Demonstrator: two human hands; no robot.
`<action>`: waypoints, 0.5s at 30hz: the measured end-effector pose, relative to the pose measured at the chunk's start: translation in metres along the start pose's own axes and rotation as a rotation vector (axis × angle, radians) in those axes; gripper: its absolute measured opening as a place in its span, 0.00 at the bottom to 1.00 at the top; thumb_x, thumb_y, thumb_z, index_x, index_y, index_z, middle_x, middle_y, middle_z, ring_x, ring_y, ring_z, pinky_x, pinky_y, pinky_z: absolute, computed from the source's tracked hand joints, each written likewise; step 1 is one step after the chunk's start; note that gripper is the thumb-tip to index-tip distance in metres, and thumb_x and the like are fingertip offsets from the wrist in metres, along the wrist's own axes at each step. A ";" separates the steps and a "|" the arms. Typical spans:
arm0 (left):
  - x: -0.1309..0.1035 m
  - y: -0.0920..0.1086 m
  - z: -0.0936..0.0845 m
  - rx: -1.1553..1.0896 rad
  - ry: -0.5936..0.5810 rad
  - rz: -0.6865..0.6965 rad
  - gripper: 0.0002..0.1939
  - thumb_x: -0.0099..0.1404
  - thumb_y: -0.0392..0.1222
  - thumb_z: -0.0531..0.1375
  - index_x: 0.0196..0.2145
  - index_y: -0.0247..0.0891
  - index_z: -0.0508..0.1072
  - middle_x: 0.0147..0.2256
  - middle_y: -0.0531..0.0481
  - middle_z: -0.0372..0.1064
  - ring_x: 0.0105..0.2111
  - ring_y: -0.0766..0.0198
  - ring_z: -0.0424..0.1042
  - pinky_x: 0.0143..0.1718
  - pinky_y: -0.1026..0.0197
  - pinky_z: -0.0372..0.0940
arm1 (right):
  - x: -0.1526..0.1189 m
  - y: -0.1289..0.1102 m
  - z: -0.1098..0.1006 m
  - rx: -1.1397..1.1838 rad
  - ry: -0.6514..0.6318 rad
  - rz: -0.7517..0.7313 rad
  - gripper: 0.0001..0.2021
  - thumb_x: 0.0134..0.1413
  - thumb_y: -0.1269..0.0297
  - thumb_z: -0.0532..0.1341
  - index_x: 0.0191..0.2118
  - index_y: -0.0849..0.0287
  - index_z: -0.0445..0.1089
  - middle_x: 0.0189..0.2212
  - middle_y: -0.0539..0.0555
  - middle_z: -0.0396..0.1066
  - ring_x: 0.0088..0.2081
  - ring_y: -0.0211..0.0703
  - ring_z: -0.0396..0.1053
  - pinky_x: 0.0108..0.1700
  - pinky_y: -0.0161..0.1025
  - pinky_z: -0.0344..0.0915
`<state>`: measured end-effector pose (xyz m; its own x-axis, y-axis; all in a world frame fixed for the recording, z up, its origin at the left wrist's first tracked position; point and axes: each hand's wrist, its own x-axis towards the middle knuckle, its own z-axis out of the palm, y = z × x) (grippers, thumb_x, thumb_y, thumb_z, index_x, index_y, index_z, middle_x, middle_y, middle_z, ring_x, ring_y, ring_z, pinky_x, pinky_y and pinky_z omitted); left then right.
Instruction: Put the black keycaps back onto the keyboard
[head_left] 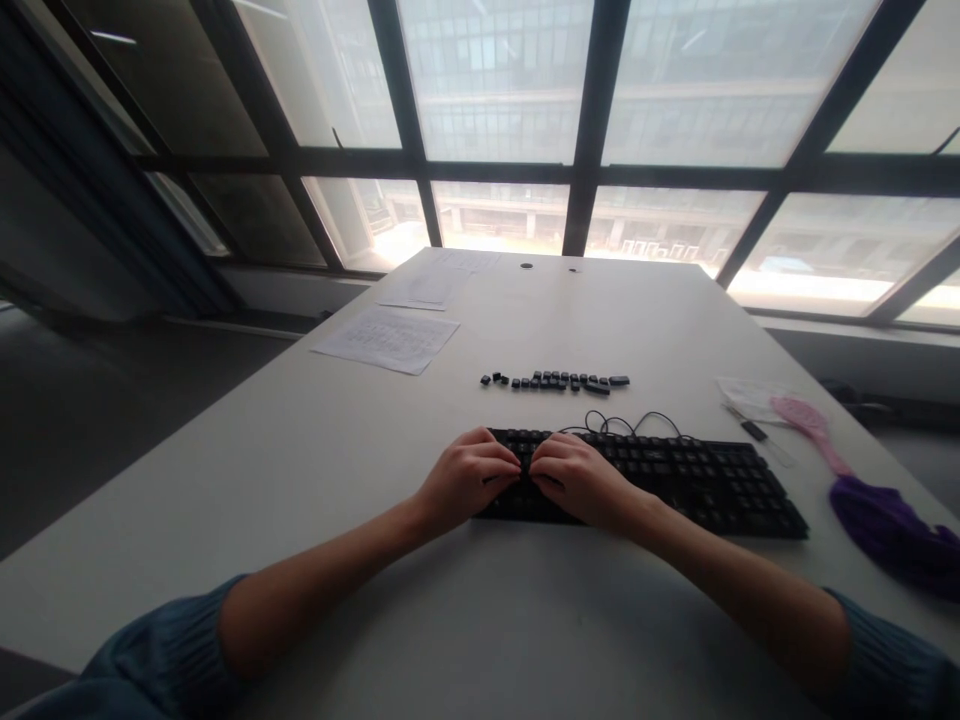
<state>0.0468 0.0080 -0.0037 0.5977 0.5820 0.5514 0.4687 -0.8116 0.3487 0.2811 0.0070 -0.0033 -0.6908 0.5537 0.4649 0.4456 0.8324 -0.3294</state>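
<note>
A black keyboard lies on the white table, its cable looped behind it. Over its left part, my left hand and my right hand come close together, a small gap between their fingertips. Both hands have their fingers bent and pressed together at the keys. What the fingertips hold, if anything, is too small and dark to make out. Behind the keyboard, several loose black keycaps lie in uneven rows.
Printed sheets of paper lie at the left side of the white table. To the right are a pink brush, a purple cloth, a small black item and a clear plastic bag. Windows stand beyond the far edge.
</note>
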 end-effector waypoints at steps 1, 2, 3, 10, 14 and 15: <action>0.000 0.000 0.000 0.021 -0.001 0.013 0.08 0.70 0.40 0.62 0.35 0.42 0.82 0.36 0.48 0.81 0.36 0.60 0.73 0.40 0.57 0.72 | 0.000 0.000 0.001 -0.008 0.002 -0.011 0.07 0.63 0.73 0.61 0.35 0.58 0.75 0.36 0.55 0.75 0.39 0.44 0.70 0.47 0.43 0.68; -0.001 0.001 0.001 0.042 -0.002 0.026 0.09 0.70 0.40 0.61 0.36 0.42 0.82 0.36 0.48 0.80 0.36 0.61 0.72 0.40 0.57 0.71 | 0.000 -0.001 0.001 -0.015 0.001 -0.024 0.07 0.64 0.73 0.61 0.35 0.58 0.75 0.36 0.55 0.75 0.39 0.44 0.70 0.47 0.43 0.68; -0.001 0.001 0.001 0.060 -0.005 0.039 0.09 0.71 0.40 0.61 0.36 0.42 0.82 0.37 0.47 0.80 0.36 0.61 0.72 0.40 0.57 0.71 | 0.000 -0.001 0.001 -0.023 0.001 -0.035 0.08 0.64 0.73 0.60 0.35 0.58 0.75 0.36 0.55 0.75 0.39 0.44 0.69 0.46 0.43 0.68; 0.001 0.006 -0.002 0.188 -0.044 0.115 0.10 0.71 0.37 0.59 0.34 0.40 0.80 0.38 0.49 0.80 0.35 0.61 0.70 0.41 0.57 0.68 | 0.002 -0.007 -0.003 -0.097 -0.022 -0.081 0.10 0.67 0.74 0.57 0.34 0.59 0.72 0.35 0.56 0.73 0.39 0.45 0.67 0.46 0.43 0.68; 0.001 0.008 -0.002 0.242 -0.069 0.122 0.11 0.72 0.37 0.58 0.35 0.40 0.80 0.38 0.48 0.79 0.36 0.60 0.70 0.41 0.57 0.67 | 0.001 -0.009 -0.001 -0.156 -0.040 -0.102 0.11 0.67 0.75 0.56 0.33 0.60 0.71 0.35 0.56 0.72 0.38 0.45 0.65 0.45 0.43 0.67; 0.000 0.009 -0.002 0.254 -0.074 0.126 0.11 0.72 0.37 0.58 0.35 0.40 0.80 0.38 0.48 0.79 0.36 0.60 0.69 0.41 0.57 0.67 | 0.001 -0.010 -0.001 -0.169 -0.043 -0.105 0.11 0.67 0.75 0.55 0.33 0.60 0.71 0.35 0.56 0.72 0.38 0.45 0.65 0.45 0.43 0.67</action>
<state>0.0503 0.0009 0.0008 0.7032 0.4869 0.5180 0.5298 -0.8448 0.0748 0.2769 -0.0007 0.0009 -0.7606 0.4656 0.4524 0.4569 0.8790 -0.1365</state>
